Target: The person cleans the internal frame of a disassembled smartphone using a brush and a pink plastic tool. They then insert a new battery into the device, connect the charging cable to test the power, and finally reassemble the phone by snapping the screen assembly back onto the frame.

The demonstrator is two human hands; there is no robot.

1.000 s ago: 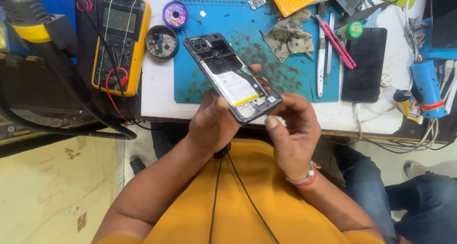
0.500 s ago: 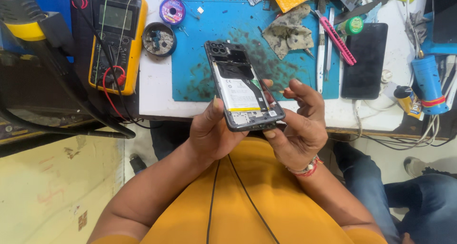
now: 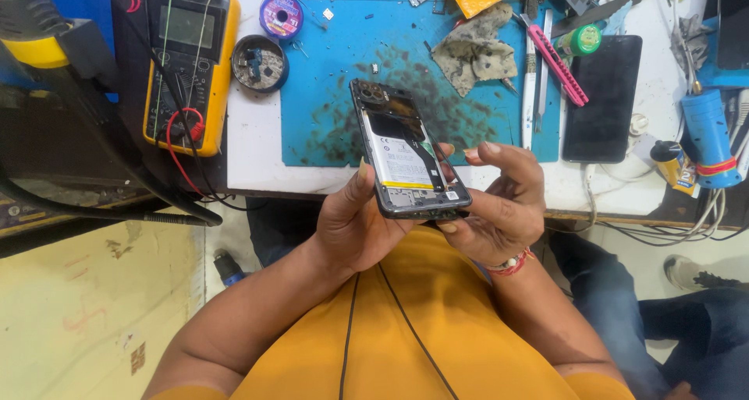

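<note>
Surface (image 3: 257,162) items: blue mat (image 3: 335,80), yellow multimeter (image 3: 189,61), solder spool (image 3: 281,15), grey rag (image 3: 473,53), pink knife (image 3: 558,66), black phone (image 3: 602,96).

Bright even overhead light, soft shadows, sharp focus, slight wide-angle bending at edges
</note>
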